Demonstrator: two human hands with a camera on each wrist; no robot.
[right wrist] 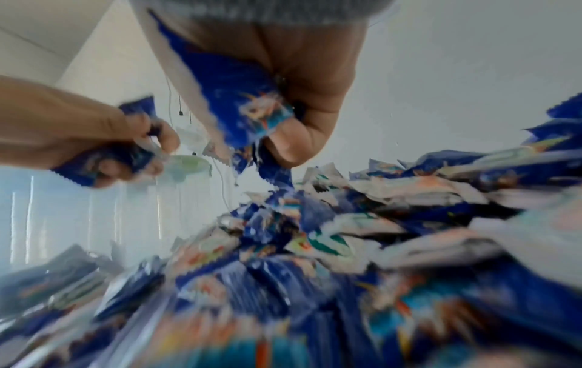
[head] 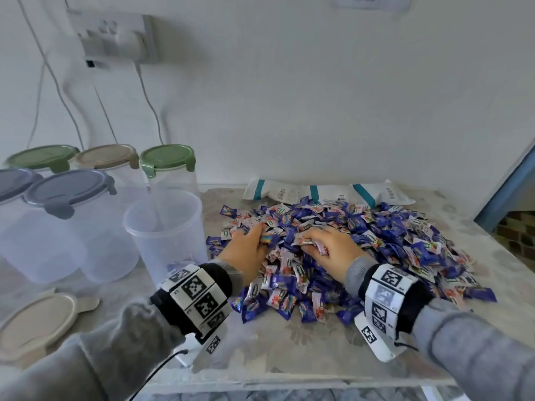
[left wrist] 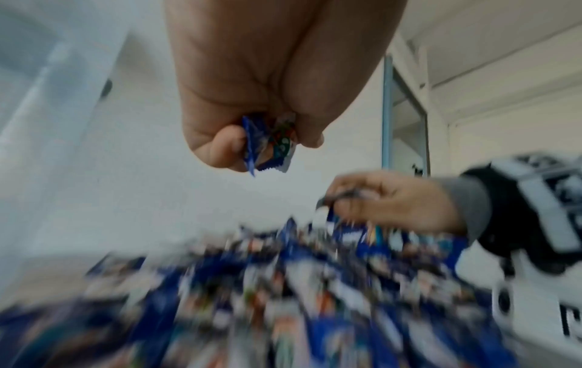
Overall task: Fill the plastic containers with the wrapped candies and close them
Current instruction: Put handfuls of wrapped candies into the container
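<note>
The left hand point(left wrist: 252, 82) has its fingers curled tight on a few wrapped candies, a blue wrapper and a white one poking out below the knuckles; the right hand point(right wrist: 283, 87) is likewise closed round a small bunch, a blue wrapper crumpled against the palm; in the head view both hands sit low on the near-left side of the candy pile point(head: 362, 244), close to one another but apart.

The step in hand looks like gathering a handful for the open container point(head: 165, 227), which stands just left of the pile with its mouth up and, as far as its cloudy wall shows, only a few candies at the bottom; to do it well, each fist should stay closed until it is over the rim, since the slick wrappers slip easily; carrying one hand at a time would keep the light tub from being knocked.

The candies are small pillow packs with crimped ends, mostly deep blue, some white or pink; they lie heaped across the table point(head: 289, 342); the beige lid point(head: 34, 325) lies flat on the near left, waiting; five lidded containers point(head: 72, 233) stand behind, seemingly empty.
</note>
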